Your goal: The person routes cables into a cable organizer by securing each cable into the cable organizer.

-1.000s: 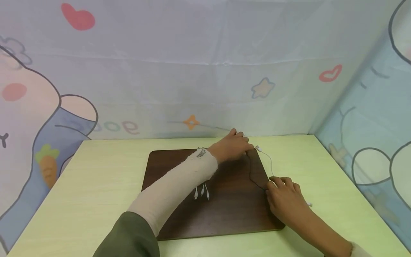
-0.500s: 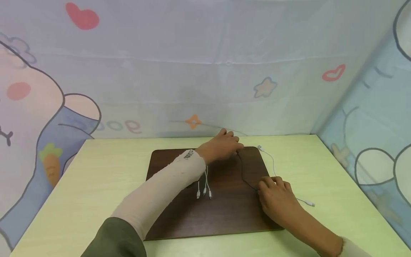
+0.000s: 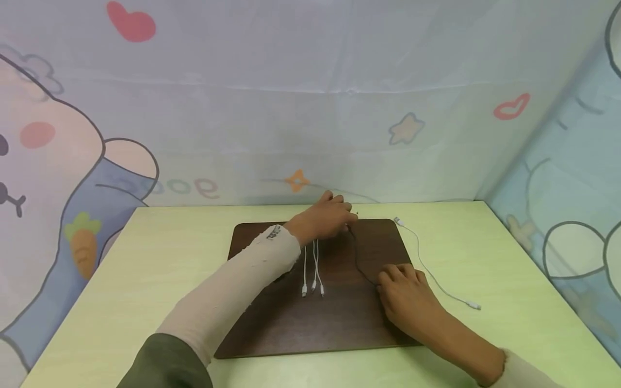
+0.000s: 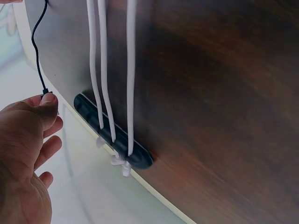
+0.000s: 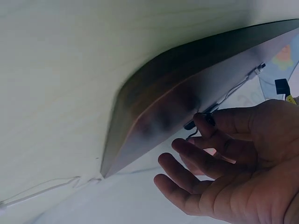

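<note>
My left hand (image 3: pixel 324 218) pinches one end of a thin black cable (image 3: pixel 356 256) between thumb and finger, above the far part of a dark brown board (image 3: pixel 339 323). The cable's other end runs to my right hand (image 3: pixel 409 302), whose thumb and finger pinch a small black end piece (image 5: pixel 210 120) over the board's right side. In the left wrist view, a black cable holder (image 4: pixel 85 106) lies along the board's far edge, beside my left fingers. Three white cables (image 4: pixel 131 70) sit in its slots. Their near plugs (image 3: pixel 304 291) lie on the board.
A loose white cable (image 3: pixel 427 269) lies right of the board, with one plug near its far corner. The pale wooden table (image 3: pixel 160 258) extends around the board. A printed cloth (image 3: pixel 252 118) hangs behind the table and another along its right side.
Both hands have moved left across the board with the black cable held between them. More of the loose white cable now shows beside my right hand. The three white cables stay in place.
</note>
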A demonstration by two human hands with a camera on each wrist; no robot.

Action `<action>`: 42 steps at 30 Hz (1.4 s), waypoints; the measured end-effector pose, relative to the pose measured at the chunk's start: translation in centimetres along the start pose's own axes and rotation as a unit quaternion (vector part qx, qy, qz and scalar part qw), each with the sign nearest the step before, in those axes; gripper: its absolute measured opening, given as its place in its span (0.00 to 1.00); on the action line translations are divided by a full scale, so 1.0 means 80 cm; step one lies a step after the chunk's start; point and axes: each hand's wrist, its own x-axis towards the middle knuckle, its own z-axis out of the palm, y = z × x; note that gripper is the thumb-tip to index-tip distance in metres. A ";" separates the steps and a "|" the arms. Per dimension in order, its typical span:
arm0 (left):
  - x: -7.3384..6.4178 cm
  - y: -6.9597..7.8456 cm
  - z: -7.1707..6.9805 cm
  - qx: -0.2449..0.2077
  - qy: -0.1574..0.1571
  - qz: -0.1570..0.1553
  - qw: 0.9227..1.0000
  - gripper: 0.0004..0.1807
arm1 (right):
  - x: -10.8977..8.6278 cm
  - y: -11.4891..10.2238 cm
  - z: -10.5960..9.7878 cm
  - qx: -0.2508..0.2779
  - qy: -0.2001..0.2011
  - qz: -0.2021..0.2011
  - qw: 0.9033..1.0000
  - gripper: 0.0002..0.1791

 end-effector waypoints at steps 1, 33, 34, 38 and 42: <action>-0.001 -0.001 0.001 -0.002 0.002 0.000 1.000 0.15 | 0.000 -0.002 -0.001 0.000 -0.001 0.000 1.000 0.06; -0.050 -0.046 0.024 0.094 0.043 0.033 0.994 0.13 | 0.037 -0.053 0.000 0.007 -0.013 -0.045 0.999 0.02; -0.048 -0.045 0.023 0.102 0.047 0.037 0.993 0.13 | 0.037 -0.053 0.001 0.006 -0.014 -0.045 0.999 0.02; -0.041 -0.039 0.017 0.139 0.057 0.046 0.988 0.14 | 0.038 -0.052 0.002 -0.001 -0.008 -0.045 0.999 0.02; -0.035 -0.033 0.012 0.183 0.051 0.055 0.980 0.14 | 0.037 -0.054 0.001 0.002 -0.009 -0.045 0.999 0.02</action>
